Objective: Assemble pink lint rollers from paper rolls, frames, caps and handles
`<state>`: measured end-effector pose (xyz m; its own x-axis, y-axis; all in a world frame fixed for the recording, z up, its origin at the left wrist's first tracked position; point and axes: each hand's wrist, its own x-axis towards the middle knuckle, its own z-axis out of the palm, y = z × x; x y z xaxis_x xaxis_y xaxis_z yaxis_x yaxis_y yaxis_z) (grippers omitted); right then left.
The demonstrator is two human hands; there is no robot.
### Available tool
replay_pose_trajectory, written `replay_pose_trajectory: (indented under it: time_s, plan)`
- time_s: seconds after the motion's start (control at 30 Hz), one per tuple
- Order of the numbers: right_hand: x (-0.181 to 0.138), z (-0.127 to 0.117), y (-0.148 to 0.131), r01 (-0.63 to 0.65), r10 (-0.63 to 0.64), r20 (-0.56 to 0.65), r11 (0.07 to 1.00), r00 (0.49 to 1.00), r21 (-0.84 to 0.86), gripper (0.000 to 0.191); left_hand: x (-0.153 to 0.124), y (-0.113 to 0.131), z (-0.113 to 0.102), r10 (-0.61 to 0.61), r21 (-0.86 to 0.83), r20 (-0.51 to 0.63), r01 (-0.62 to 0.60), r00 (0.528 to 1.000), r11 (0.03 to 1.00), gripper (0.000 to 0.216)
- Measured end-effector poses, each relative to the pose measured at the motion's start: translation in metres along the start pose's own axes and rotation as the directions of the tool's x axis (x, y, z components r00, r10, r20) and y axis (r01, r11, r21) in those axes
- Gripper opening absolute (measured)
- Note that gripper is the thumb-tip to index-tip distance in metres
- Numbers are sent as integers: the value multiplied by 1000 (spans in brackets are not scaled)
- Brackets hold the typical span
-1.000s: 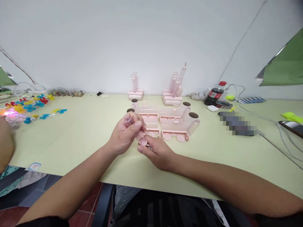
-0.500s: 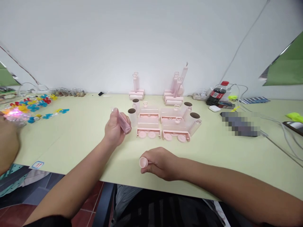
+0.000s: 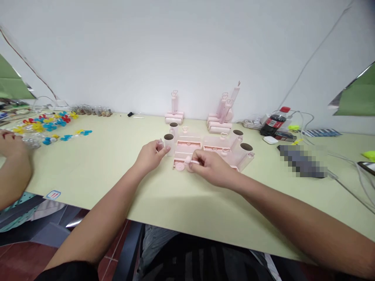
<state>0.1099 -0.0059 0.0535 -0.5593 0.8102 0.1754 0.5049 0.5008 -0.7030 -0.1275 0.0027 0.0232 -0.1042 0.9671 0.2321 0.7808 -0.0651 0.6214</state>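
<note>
My left hand (image 3: 150,155) is closed round a small clear pink tube (image 3: 159,144), held next to an upright tube (image 3: 169,143) at the left end of a pink toy set (image 3: 205,148) of boxes, wheels and tubes. My right hand (image 3: 212,168) pinches a small pink cap (image 3: 188,159) right at the front of that set, beside a pink wheel (image 3: 179,166). Both hands rest low over the pale green table (image 3: 117,171).
Two more pink stacks with upright tubes (image 3: 174,111) (image 3: 222,113) stand at the back by the wall. A cola bottle (image 3: 274,119), cables and a phone lie right. Another person's hand (image 3: 11,156) works at the left near coloured plastic flowers (image 3: 49,127).
My hands pulled the cap off the tube and separated. Now my left hand has carried the tube to the set's left end and my right hand has brought the cap forward to its front.
</note>
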Motion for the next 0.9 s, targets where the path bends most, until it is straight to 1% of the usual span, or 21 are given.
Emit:
replay_pose_trajectory:
  time_s: [0.07,0.17,0.3,0.4,0.5,0.53,0.57,0.63,0.7,0.77,0.8,0.83,0.9]
  plan:
    - [16,-9,0,-36,34,-32,999,999,-33,20,0,-1,2,-22,-3,27,22,999,1000,38]
    - [43,-15,2,-1,-10,-53,981,999,-196,18,0,-2,5,-35,-8,55,35,998,999,35]
    - [77,-10,10,17,-25,-16,918,1000,-396,16,-1,0,9,-70,-3,88,71,994,997,28]
    - [94,-1,16,8,-7,5,899,1000,-438,14,-2,2,10,-96,29,107,93,990,995,26]
    - [99,4,19,-3,11,15,891,1000,-454,10,-3,4,10,-90,53,104,84,991,995,25]
    - [98,5,19,-8,16,13,890,1000,-456,8,-3,4,11,-83,50,102,78,991,996,25]
    - [96,5,19,-14,19,6,890,1000,-456,10,-4,4,11,-75,44,100,71,992,997,25]
    - [86,4,18,-32,24,-23,890,999,-454,25,-3,3,10,-66,21,100,64,993,998,28]
    - [68,2,16,-44,16,-67,898,998,-439,36,-3,1,7,-78,-3,100,78,992,997,36]
    - [42,2,13,-16,-27,-104,922,994,-388,35,-5,0,0,-106,-19,79,108,991,994,45]
    - [27,2,12,26,-60,-86,937,994,-349,33,-6,1,-4,-118,-23,44,119,992,993,46]
    - [12,3,12,73,-101,-74,948,992,-310,32,-8,3,-8,-122,-26,-13,122,992,992,45]
    - [-16,4,15,173,-190,-47,954,981,-244,27,-14,11,-14,-91,-42,-169,85,981,996,45]
